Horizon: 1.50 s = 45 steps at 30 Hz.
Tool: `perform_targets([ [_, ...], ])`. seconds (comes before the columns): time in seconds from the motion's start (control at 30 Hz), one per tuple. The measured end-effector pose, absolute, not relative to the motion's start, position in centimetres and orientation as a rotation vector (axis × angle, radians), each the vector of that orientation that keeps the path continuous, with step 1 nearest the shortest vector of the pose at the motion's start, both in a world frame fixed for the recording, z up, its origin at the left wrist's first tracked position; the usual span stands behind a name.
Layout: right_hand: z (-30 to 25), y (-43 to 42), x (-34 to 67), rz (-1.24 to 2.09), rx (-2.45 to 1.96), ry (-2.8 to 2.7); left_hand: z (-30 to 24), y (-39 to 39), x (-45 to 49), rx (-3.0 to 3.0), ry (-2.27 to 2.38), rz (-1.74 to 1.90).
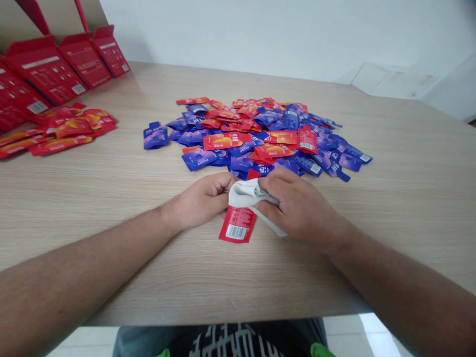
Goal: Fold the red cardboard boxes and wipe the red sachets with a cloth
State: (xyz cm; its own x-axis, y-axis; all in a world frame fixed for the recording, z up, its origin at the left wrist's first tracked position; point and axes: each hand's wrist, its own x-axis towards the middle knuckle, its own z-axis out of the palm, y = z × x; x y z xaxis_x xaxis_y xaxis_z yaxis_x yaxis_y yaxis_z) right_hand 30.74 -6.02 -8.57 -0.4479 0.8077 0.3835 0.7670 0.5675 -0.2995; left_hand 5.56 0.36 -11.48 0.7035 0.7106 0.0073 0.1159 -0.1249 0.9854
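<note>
Well, the hands are together at the near side of the wood-grain table [386, 208]; the left hand [199, 201] and right hand [297, 206] clamp a crumpled white cloth [247, 193] between them; under it lies a red sachet [238, 225], its long axis running near to far, its barcode end pointing at the person and leaning slightly left; just beyond the hands spreads a heap of red and blue sachets [260, 134]; a lone blue sachet [156, 136] lies at its left edge; far left, open red cartons [46, 69] stand behind loose red sachets [63, 130].
</note>
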Motion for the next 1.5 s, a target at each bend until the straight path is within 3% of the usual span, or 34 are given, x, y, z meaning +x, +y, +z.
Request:
perform_targets([
  [0.73,-8.8,-5.4,31.2,0.004,-1.373,-2.183,-11.5,0.4,5.5,1.664,0.685,0.600],
  [1.5,-8.3,-6.6,30.5,0.145,-1.273,-2.424,-11.8,0.2,5.8,1.509,0.726,0.662],
])
